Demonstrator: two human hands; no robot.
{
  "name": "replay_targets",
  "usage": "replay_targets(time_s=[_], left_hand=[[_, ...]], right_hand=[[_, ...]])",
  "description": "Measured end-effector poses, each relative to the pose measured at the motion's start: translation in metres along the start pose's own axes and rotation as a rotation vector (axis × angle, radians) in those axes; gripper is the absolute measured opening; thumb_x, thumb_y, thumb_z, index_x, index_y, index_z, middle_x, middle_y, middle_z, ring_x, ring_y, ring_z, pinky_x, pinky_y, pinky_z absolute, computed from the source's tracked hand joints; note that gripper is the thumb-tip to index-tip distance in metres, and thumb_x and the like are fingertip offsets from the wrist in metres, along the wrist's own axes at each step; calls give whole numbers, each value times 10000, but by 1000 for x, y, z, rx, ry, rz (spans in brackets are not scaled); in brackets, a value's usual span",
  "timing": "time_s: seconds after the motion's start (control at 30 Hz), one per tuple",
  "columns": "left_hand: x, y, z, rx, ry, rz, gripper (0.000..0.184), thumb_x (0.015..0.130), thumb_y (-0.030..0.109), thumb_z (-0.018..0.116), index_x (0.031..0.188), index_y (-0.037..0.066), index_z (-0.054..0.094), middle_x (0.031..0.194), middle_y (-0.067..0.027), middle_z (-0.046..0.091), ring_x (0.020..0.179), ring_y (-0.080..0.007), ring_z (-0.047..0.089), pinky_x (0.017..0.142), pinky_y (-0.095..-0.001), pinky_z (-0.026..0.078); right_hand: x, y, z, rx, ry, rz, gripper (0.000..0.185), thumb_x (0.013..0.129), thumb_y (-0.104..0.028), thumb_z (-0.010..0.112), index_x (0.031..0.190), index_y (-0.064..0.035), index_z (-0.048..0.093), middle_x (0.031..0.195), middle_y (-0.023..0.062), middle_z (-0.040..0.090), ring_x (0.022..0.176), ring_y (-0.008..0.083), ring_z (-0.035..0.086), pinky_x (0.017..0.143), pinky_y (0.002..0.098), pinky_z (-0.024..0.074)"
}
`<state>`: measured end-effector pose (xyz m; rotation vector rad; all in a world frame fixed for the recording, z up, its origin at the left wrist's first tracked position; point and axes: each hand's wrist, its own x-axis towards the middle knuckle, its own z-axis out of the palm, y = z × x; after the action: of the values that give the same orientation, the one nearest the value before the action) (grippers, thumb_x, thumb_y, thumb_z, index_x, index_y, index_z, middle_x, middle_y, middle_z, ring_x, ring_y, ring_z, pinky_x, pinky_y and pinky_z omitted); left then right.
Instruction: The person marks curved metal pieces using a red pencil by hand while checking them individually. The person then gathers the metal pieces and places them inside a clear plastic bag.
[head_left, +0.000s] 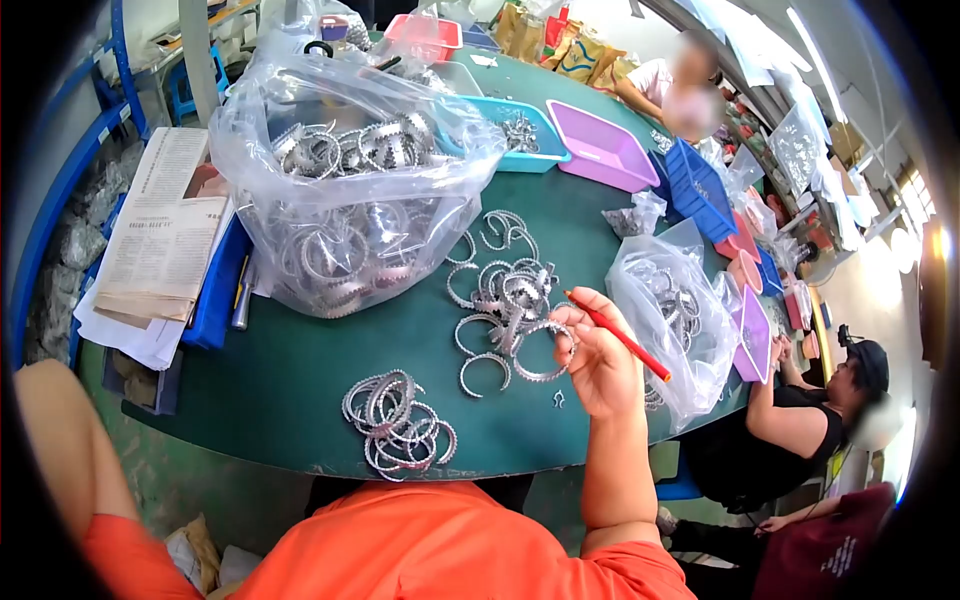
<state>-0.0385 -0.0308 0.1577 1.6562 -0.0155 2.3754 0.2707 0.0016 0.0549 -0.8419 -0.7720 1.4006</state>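
Across our dark green tabletop (280, 390), a loose pile of silver toothed bands (398, 425) lies by the near edge. Just beyond, we'd do well to grip lightly by the rim—keeping the slim red pen (630, 343) clear of the teeth. Our right hand (607, 365) is nearly closed, fingertips pinching one silver toothed metal ring (541, 378), the pen lodged between fingers; our left is out of view. Farther off sit a bulging clear plastic bag (400, 190) and a turquoise plastic tray (530, 163).

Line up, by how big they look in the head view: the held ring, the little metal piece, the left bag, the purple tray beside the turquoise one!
Largest: left bag
Next: purple tray
Then: held ring
Smallest: little metal piece
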Motion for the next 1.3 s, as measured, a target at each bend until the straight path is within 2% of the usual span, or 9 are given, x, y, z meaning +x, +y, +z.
replay_targets(time_s=[0.2, 0.3, 0.4, 0.5, 0.63, 0.73, 0.87, 1.17, 1.3], left_hand=[[-5, -11, 5, -25, 63, -71, 165, 893, 136, 476, 897, 24, 597, 749, -25, 566, 622, -124, 541, 612, -239, 451], [-34, -39, 9, 6, -3, -483, 167, 894, 133, 474, 896, 19, 596, 749, -27, 567, 618, -124, 542, 609, -238, 453], [-101, -87, 6, 240, -665, -971, 165, 851, 147, 570, 928, 4, 599, 844, -111, 618, 790, -209, 605, 687, -301, 475], [-149, -114, -3, 200, -1166, -789, 219, 861, 212, 559, 947, 21, 625, 862, -124, 621, 760, -220, 609, 689, -293, 469], [-155, -121, -11, -54, -1342, -1370, 292, 881, 281, 540, 902, 10, 645, 773, -93, 640, 697, -148, 605, 651, -271, 472], [-169, -120, -21, -338, -1014, -1719, 385, 910, 353, 488, 872, -2, 633, 743, -42, 629, 674, -92, 581, 633, -231, 469], [-178, -122, -25, -432, -696, -1687, 347, 906, 288, 515, 1117, 13, 492, 935, -56, 612, 716, -101, 590, 634, -225, 459], [-177, -135, -36, -278, -415, -1675, 182, 855, 155, 598, 935, -9, 601, 799, -44, 617, 695, -85, 556, 644, -214, 465], [-185, -139, -34, -204, -398, -1706, 196, 874, 158, 569, 943, -23, 594, 809, -66, 625, 695, -109, 588, 638, -227, 488]], right_hand=[[-3, 7, 0, 0, -3, 13, 405, 785, 42, 510, 1172, 8, 395, 974, 177, 579, 730, 183, 575, 603, 263, 468], [-10, 12, 4, -166, -102, 3, 360, 774, 61, 581, 1111, -3, 472, 975, 126, 602, 763, 145, 591, 593, 220, 466], [-23, 26, 12, -479, -241, 104, 242, 814, 33, 575, 1043, -21, 519, 934, 80, 627, 764, 122, 609, 595, 212, 473], [-30, 41, 13, -816, -296, 23, 158, 808, 17, 587, 964, 4, 566, 873, 70, 633, 760, 128, 611, 635, 239, 483], [-31, 52, 7, -951, -364, -160, 141, 799, 26, 580, 939, 7, 577, 851, 106, 622, 759, 197, 616, 669, 281, 485], [-26, 57, 10, -866, -301, -161, 144, 802, 32, 570, 943, 2, 581, 850, 103, 619, 738, 189, 607, 664, 268, 479], [1, 59, 32, -938, -381, -377, 188, 768, 51, 584, 936, -30, 600, 790, 91, 603, 696, 194, 583, 628, 265, 471], [45, 75, 44, -957, -434, -719, 201, 675, 78, 631, 839, -26, 578, 839, 99, 640, 766, 269, 590, 675, 336, 463], [61, 63, 25, -1331, 153, -978, 217, 651, -7, 688, 816, -53, 555, 860, 98, 638, 774, 280, 570, 679, 374, 416]])
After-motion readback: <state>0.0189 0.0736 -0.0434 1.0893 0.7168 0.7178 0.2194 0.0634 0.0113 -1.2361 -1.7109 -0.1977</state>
